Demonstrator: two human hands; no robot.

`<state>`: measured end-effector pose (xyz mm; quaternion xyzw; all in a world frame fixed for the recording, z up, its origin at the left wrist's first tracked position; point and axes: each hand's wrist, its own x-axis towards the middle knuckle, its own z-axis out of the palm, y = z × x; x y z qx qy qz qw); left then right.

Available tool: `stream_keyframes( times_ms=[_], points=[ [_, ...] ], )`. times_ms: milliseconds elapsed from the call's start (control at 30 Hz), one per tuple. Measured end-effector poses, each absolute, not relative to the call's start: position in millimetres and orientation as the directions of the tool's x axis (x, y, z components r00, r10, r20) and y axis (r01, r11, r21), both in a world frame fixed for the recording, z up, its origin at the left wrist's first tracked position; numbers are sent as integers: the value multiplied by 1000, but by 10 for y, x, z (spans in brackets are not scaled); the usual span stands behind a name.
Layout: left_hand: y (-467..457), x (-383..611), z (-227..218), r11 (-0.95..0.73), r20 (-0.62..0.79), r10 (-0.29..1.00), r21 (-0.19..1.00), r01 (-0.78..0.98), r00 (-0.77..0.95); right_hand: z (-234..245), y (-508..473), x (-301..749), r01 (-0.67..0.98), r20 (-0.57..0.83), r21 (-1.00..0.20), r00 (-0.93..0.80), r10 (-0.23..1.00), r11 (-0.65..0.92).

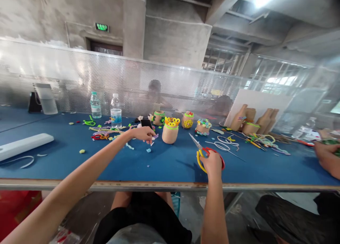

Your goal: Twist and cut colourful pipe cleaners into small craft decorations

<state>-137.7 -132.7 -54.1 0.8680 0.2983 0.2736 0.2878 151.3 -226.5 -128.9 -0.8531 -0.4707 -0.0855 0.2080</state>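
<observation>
Two hands of ours reach out over a blue desk (164, 166). Our right hand (214, 163) is closed through the red and yellow handles of a pair of scissors (198, 144). It holds them near the desk's front edge, a little right of the middle. The blades point away from us and to the left, towards the desk's centre.

Our left hand (143, 133) is stretched further in, left of the middle, with its fingers bunched and pointing down. Just beside the fingertips lie small scraps (152, 142) of white, purple and blue. We cannot tell whether the hand has one pinched.

Just right of that hand stands a small tan pot (170, 132) topped with yellow loops. Behind it, three more decorated pots (203, 126) stand in a loose row towards the far edge. A pile of coloured pipe cleaners (103, 132) lies left of our left hand. Two water bottles (116, 112) stand upright behind the pile.

White wire loops (223, 143) lie just beyond the scissors. Towards the far right corner, several brown vases (249, 120) lean against a white board (265, 100). Another person's hand (326, 155) rests at the desk's right edge. A long white bar (23, 145) lies near the left edge. A perforated metal screen (106, 77) runs along the far edge.
</observation>
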Motion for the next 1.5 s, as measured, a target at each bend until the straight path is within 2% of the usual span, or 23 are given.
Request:
stream_keyframes(
  times_ms=[100,200,300,367,433,500,567,600,700,867,967,1100,1167,1267,1367,1500],
  points=[
    [-1269,-1523,-743,-609,198,668,699,374,717,-1253,-2095,1529,884,249,-142,467,849,-445],
    [-1147,-1524,-835,-586,128,633,724,364,764,-1223,-2066,1526,902,182,-118,431,884,-416],
    [-1020,-1471,-873,-576,88,595,740,348,799,-1207,-2182,1512,889,204,-97,457,866,-447],
    [-974,-1445,-898,-576,73,573,744,338,817,-1194,-2266,1451,883,280,-97,467,839,-459],
    [-967,-1429,-930,-585,63,547,742,327,835,-1184,-2295,1287,930,439,-134,364,821,-341],
    [-988,-1418,-965,-602,51,517,731,321,854,-1193,-2255,1001,990,611,-142,102,785,-18],
    [-1021,-1407,-997,-628,43,493,709,322,869,-1230,-2166,644,948,653,-52,-205,729,314],
    [-1037,-1402,-1010,-642,44,487,695,323,872,-1256,-2115,470,921,633,15,-311,709,390],
    [-1078,-1387,-1037,-681,65,482,656,327,874,-1325,-2000,120,918,596,108,-368,714,382],
    [-1128,-1352,-1063,-714,87,465,626,315,881,-1348,-1975,152,934,549,135,-349,759,332],
    [-1148,-1364,-1077,-727,115,479,607,321,870,-1330,-2002,268,936,489,11,-312,814,352],
    [-1143,-1472,-1068,-742,175,523,575,344,834,-1310,-2041,381,877,477,-341,-149,866,338],
    [-1136,-1542,-1058,-736,185,547,571,363,817,-1315,-2049,423,761,449,-553,-70,891,339],
    [-1158,-1620,-1054,-711,208,604,577,402,769,-1342,-2041,458,434,355,-850,55,933,298],
    [-1231,-1651,-1080,-667,281,694,597,446,663,-1366,-2033,445,110,251,-966,185,950,234],
    [-1335,-1653,-1156,-593,376,796,643,484,475,-1370,-2051,360,-211,130,-959,258,957,187]
  ],
)
